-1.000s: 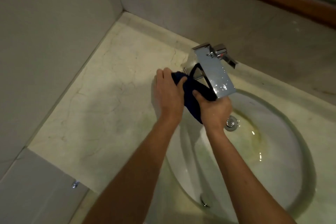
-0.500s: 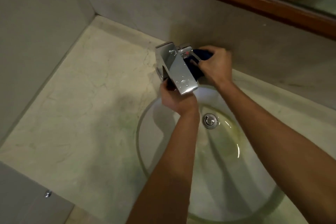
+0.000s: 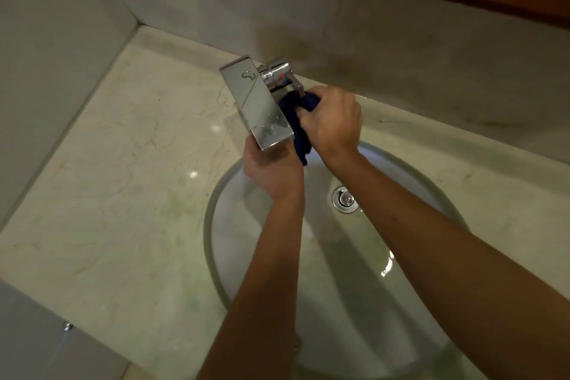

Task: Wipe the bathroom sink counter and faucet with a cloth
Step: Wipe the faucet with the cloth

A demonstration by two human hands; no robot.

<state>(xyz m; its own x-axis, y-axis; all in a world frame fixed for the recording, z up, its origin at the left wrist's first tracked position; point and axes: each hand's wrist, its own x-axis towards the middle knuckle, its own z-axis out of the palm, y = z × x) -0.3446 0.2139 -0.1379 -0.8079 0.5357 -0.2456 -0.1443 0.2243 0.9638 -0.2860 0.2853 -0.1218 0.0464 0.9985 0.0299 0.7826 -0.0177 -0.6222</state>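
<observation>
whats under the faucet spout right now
Under the faucet spout the left hand reaches up from the sink basin; its fingers are hidden by the spout. The dark blue cloth, held by the right hand, hangs beside it.

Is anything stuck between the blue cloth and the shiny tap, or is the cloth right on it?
Nothing visible is in the way. The right hand grips the dark blue cloth right against the side of the chrome faucet, just under its handle. The left hand reaches under the spout.
</observation>
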